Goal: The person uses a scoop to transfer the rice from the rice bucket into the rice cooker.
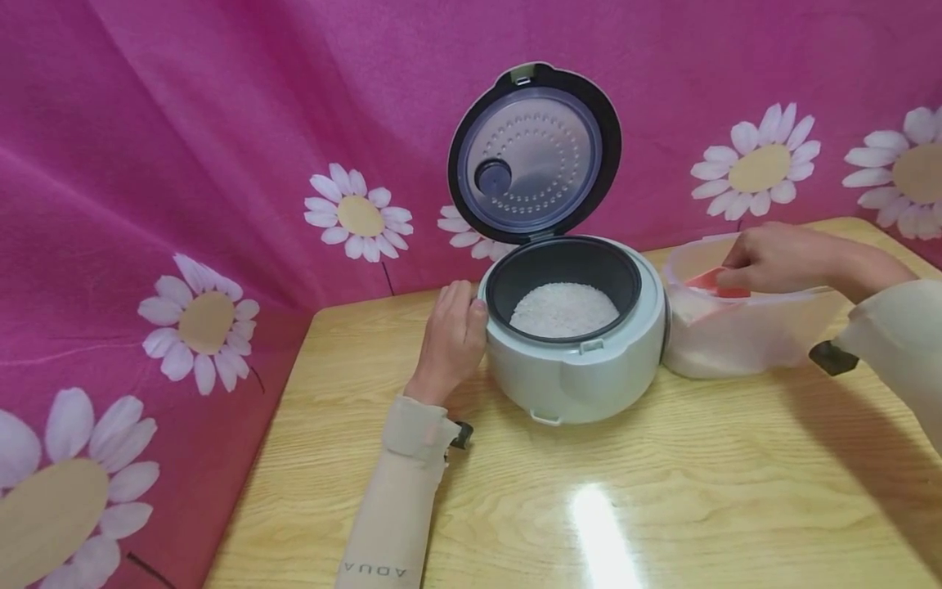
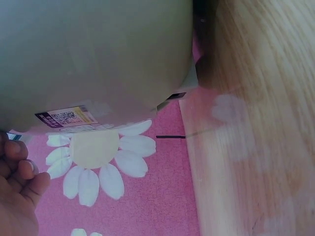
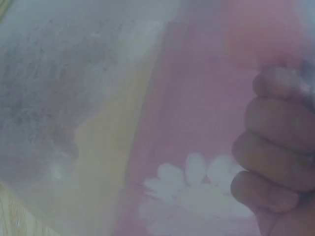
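Observation:
A pale green rice cooker (image 1: 581, 380) stands with its lid (image 1: 567, 147) raised, and white rice (image 1: 565, 311) lies in its dark inner pot. My left hand (image 1: 450, 335) rests against the cooker's left side, fingers up near the rim; the left wrist view has its fingertips beside the cooker's wall (image 2: 98, 59). To the right is a translucent plastic container (image 1: 743, 335) with rice inside. Reaching in over its rim, my right hand (image 1: 787, 255) grips a red scoop (image 1: 734, 282) with curled fingers. The scoop looks blurred through the container's wall in the right wrist view.
The wooden table (image 1: 515, 499) carries the cooker and the container side by side, close together. A pink cloth (image 1: 257, 106) with daisies hangs behind and along the left of the table.

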A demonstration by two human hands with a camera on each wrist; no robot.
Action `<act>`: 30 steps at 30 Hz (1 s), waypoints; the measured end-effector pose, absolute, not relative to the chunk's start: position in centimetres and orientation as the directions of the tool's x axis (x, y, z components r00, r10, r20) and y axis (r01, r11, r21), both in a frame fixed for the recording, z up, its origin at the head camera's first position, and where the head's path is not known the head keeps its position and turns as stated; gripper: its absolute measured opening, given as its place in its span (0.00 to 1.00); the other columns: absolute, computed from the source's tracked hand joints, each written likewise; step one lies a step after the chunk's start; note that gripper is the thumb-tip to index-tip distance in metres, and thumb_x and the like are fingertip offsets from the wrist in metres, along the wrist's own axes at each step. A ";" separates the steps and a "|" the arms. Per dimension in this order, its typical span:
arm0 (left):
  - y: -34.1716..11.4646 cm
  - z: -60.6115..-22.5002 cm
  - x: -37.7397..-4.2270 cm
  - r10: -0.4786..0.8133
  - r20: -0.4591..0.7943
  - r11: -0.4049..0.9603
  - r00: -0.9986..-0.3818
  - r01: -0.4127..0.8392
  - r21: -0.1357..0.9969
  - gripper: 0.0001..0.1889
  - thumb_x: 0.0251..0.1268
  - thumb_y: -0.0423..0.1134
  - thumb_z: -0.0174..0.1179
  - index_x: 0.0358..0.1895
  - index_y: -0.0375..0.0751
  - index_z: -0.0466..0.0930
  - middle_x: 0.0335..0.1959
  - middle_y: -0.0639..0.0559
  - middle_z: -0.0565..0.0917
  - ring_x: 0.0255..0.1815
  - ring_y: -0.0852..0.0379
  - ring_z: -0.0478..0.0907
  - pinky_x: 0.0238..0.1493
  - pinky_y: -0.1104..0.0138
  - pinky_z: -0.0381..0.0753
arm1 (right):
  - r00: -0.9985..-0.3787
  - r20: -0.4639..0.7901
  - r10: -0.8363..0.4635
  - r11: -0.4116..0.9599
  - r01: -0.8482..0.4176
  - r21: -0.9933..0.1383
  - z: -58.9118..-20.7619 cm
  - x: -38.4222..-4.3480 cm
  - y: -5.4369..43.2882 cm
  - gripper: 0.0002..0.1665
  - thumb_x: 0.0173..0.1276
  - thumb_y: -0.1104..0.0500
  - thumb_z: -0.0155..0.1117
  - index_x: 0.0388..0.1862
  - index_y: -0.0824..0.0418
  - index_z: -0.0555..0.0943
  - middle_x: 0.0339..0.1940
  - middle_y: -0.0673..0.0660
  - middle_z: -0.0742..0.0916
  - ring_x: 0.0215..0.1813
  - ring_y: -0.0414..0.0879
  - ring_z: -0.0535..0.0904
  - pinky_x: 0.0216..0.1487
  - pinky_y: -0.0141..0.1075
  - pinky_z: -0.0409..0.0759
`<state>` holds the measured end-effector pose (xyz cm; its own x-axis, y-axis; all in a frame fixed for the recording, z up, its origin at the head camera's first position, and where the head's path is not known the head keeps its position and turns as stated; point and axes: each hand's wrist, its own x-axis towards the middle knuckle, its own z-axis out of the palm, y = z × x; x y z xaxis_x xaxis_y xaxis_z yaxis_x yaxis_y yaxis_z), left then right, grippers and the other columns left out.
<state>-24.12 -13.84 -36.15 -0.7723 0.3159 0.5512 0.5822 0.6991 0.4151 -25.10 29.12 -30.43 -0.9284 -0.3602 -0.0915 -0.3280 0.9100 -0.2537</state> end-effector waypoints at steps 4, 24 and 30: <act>-13.8 -36.1 -24.1 0.311 0.550 0.695 -0.775 0.580 0.424 0.19 0.76 0.48 0.35 0.42 0.36 0.71 0.36 0.43 0.73 0.44 0.48 0.71 0.48 0.58 0.73 | -0.930 -0.091 -0.357 0.911 -0.325 -0.253 -30.3 -25.0 29.1 0.19 0.69 0.55 0.64 0.16 0.53 0.77 0.15 0.44 0.67 0.19 0.34 0.59 0.23 0.29 0.59; -13.8 -36.2 -24.1 0.308 0.551 0.698 -0.776 0.578 0.423 0.20 0.77 0.48 0.35 0.42 0.36 0.71 0.35 0.43 0.73 0.44 0.48 0.71 0.48 0.58 0.72 | -0.932 -0.092 -0.351 0.910 -0.317 -0.266 -30.3 -25.0 29.2 0.20 0.69 0.55 0.64 0.15 0.53 0.75 0.15 0.43 0.66 0.19 0.34 0.57 0.23 0.29 0.58; -13.8 -36.2 -24.0 0.306 0.547 0.699 -0.779 0.574 0.426 0.20 0.76 0.48 0.35 0.42 0.36 0.71 0.36 0.42 0.73 0.44 0.47 0.71 0.48 0.58 0.73 | -0.932 -0.097 -0.348 0.910 -0.311 -0.273 -30.2 -24.9 29.1 0.21 0.69 0.55 0.63 0.15 0.53 0.75 0.15 0.43 0.65 0.19 0.35 0.57 0.23 0.29 0.57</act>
